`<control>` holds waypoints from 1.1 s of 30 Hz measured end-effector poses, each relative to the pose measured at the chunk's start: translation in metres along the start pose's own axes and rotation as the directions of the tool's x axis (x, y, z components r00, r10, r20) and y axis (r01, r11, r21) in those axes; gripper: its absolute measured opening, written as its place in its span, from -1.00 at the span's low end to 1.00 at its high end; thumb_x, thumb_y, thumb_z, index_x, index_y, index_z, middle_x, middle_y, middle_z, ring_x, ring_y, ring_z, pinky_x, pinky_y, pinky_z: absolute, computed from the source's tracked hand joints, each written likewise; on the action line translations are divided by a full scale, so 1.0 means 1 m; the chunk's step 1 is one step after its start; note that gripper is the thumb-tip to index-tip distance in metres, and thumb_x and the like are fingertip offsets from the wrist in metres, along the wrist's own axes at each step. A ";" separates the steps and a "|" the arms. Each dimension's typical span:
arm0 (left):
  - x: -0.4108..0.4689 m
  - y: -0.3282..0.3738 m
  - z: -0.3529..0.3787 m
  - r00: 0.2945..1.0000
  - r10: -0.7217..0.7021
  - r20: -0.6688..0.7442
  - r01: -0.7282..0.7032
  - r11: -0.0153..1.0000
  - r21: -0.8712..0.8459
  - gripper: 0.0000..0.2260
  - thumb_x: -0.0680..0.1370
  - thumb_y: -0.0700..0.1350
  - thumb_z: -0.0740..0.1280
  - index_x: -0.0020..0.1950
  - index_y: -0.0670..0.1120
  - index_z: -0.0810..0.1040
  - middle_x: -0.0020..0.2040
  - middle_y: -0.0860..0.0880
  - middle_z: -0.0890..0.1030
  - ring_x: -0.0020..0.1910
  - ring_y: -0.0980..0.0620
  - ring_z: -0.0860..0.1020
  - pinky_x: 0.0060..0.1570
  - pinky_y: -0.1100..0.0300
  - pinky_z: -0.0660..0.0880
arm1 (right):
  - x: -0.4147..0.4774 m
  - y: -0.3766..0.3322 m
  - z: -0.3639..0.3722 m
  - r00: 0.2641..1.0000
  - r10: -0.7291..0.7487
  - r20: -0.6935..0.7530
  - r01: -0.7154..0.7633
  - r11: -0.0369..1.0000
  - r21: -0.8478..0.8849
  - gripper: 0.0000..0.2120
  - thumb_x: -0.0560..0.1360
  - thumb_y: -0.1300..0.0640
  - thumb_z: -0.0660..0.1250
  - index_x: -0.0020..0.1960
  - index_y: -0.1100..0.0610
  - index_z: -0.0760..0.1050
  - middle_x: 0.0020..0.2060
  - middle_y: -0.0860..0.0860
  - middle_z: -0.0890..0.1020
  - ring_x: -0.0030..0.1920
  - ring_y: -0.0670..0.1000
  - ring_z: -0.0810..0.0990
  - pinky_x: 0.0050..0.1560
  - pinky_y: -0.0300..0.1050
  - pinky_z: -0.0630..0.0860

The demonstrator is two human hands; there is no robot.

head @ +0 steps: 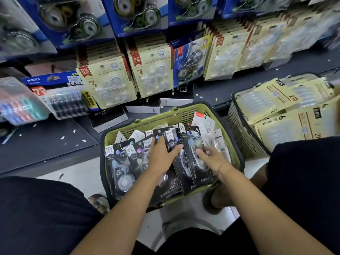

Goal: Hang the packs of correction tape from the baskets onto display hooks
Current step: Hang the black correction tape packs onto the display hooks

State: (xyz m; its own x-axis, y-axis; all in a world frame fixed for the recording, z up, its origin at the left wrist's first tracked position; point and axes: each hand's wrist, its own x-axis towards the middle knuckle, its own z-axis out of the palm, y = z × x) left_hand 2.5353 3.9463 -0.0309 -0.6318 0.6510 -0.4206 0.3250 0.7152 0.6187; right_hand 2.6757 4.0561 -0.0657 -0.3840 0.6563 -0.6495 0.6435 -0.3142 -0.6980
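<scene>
**Packs in the basket.** Black-carded packs of correction tape [121,162], each with a clear blister over a round dispenser, stand on edge in rows and fill the green basket [165,116].

**Surroundings.** Beyond the green basket's far rim runs a dark shelf base [46,140]. Above it, cream three-packs [108,85] hang in close files. Right of the green basket, almost touching it, a second basket [239,129] holds cream packs. Pale floor [82,173] shows at the green basket's left side.

**Hands.** My left hand [161,155] lies on the packs with fingers straight and spread, and the thumb rests across one card. My right hand [211,159] curls its fingers onto the blister of the upright black pack [190,140] next to it. That hand's thumb is hidden.
</scene>
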 end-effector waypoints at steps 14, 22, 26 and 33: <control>0.004 0.026 -0.022 0.996 -0.001 0.091 0.064 0.725 -0.686 -0.70 0.42 -0.04 0.55 0.08 -0.04 0.58 0.05 -0.04 0.71 -0.01 0.02 0.67 0.15 -0.02 0.58 | -0.009 -0.029 -0.013 0.982 -0.186 -0.021 0.185 0.952 0.242 -0.42 0.37 -0.22 0.45 0.19 0.15 0.43 0.12 0.03 0.59 0.12 0.01 0.60 0.10 -0.11 0.52; 0.007 0.057 -0.075 0.982 0.061 0.179 0.121 0.525 -0.842 -0.20 0.08 0.33 0.59 0.21 -0.03 0.60 0.20 -0.11 0.65 0.21 -0.12 0.60 0.32 -0.17 0.45 | -0.022 -0.089 -0.015 0.913 -0.372 -0.168 0.404 0.883 0.241 -0.52 0.37 -0.11 0.48 0.06 0.17 0.37 -0.16 -0.06 0.49 -0.20 -0.12 0.49 -0.24 -0.38 0.40; 0.009 0.067 -0.088 0.960 0.096 0.263 0.167 0.558 -0.813 -0.26 0.47 0.23 0.39 0.56 0.01 0.22 0.49 -0.01 0.34 0.48 -0.04 0.29 0.47 -0.11 0.17 | -0.027 -0.100 -0.014 0.911 -0.371 -0.182 0.410 0.867 0.283 -0.60 0.41 -0.05 0.47 0.01 0.14 0.35 -0.22 -0.09 0.46 -0.28 -0.18 0.45 -0.37 -0.45 0.36; 0.008 0.048 -0.105 0.931 0.136 0.340 0.177 0.645 -0.743 0.01 0.14 0.05 0.62 0.50 -0.15 0.28 0.47 -0.18 0.39 0.41 -0.08 0.41 0.46 -0.05 0.26 | -0.036 -0.108 0.000 0.932 -0.338 -0.130 0.362 0.859 0.362 -0.26 0.09 -0.34 0.47 0.01 0.20 0.46 -0.16 0.06 0.59 -0.17 -0.03 0.57 -0.13 -0.18 0.49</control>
State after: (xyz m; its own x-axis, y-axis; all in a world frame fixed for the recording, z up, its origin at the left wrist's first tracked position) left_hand 2.4722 3.9592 0.0653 -0.3048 0.7896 -0.5326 -0.4253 0.3875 0.8179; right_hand 2.6194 4.0662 0.0332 -0.4893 0.8073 -0.3299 0.1741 -0.2803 -0.9440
